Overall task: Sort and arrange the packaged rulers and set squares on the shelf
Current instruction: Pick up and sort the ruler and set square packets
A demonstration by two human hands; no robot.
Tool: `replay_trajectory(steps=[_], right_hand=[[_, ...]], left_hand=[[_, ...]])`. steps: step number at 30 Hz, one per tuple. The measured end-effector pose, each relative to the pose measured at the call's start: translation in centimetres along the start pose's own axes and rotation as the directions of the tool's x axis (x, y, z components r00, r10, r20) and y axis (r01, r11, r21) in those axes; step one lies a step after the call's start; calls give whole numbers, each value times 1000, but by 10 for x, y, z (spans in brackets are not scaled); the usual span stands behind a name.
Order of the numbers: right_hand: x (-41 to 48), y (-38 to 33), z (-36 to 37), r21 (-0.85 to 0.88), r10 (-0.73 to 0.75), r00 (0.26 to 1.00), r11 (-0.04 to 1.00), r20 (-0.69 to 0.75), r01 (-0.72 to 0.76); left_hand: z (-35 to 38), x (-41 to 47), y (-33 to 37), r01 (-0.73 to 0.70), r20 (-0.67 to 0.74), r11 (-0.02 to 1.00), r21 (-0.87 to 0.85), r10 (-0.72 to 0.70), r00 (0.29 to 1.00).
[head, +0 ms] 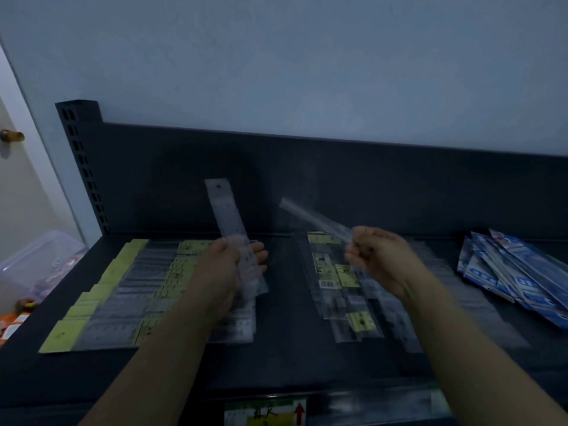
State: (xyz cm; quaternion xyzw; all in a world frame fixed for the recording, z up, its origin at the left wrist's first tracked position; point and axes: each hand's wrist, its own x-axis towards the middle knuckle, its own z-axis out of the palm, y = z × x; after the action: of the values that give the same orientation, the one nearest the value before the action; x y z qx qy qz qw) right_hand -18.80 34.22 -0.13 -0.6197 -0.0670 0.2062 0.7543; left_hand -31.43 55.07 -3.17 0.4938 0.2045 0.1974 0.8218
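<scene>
1. left hand (227, 265) is over the middle-left of the dark metal shelf (292, 358). its fingers are curled round the lower half of a clear packaged ruler (229, 216), with the thumb on the ruler's right edge.
2. that ruler stands nearly upright and leans a bit left, with its hang-hole end up against the shelf's dark back panel (399, 186).
3. right hand (378, 259) is over the middle-right of the shelf, its fingers bunched together and pinching one end of a second clear ruler (316, 218).
4. the second ruler points up and left toward the back panel, clear of the shelf. it is motion-blurred, so the print is unreadable.
5. a row of yellow-headed ruler packets (101, 305) lies overlapped along the shelf's left part, running from the back to near the front-left corner.
6. a loose pile of clear packets with yellow labels (341, 281) lies flat under and in front of the right hand.
7. blue-and-white packets (516, 272) are fanned out at the shelf's right edge.
8. a green-and-yellow price label (266, 412) sits on the shelf's front edge.
9. a clear plastic box (37, 262) sits beyond the left edge.
</scene>
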Motion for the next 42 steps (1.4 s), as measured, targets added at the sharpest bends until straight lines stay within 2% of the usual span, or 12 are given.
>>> replay_trajectory(steps=[4,7,10,13,18,20,23,26,29,34,38,42], right_hand=[[-21,29,41,95,78,993,992,88,-86],[-32,46,59,77,110,989,990,98,-117],[-33,41,60,170,87,993,980,76,-99],[-29,16,57,260,39,998,964,50,-51],[-30,-7,66,367,-22,990,930,136,-30],[-33,3,68,302,6,984,951,179,-61],[-36,22,65,152,76,975,982,211,-109],[-39,33,58,56,128,975,989,181,-140],[-43,37,49,-8,141,980,990,143,-141],[-44,39,39,-78,109,993,992,54,-104],[-43,34,38,-214,-7,994,976,105,29],[-35,23,40,-424,-204,969,872,139,244]], left_hand=[[21,-8,-10,32,56,999,-35,-30,998],[31,-16,-14,22,124,1000,5,-22,992],[29,-12,-13,46,13,998,-43,-45,999],[21,-7,-11,137,-132,983,-123,-153,979],[24,-29,-7,387,112,921,-40,-380,918],[25,-32,-5,410,240,910,-56,-386,891],[26,-31,1,343,372,937,-64,-297,880],[24,-23,4,228,291,969,-91,-193,937],[21,-12,7,145,171,966,-213,-109,979],[21,3,8,19,29,963,-269,-12,999],[20,7,5,-45,26,977,-209,52,998],[22,7,3,3,16,970,-244,1,1000]])
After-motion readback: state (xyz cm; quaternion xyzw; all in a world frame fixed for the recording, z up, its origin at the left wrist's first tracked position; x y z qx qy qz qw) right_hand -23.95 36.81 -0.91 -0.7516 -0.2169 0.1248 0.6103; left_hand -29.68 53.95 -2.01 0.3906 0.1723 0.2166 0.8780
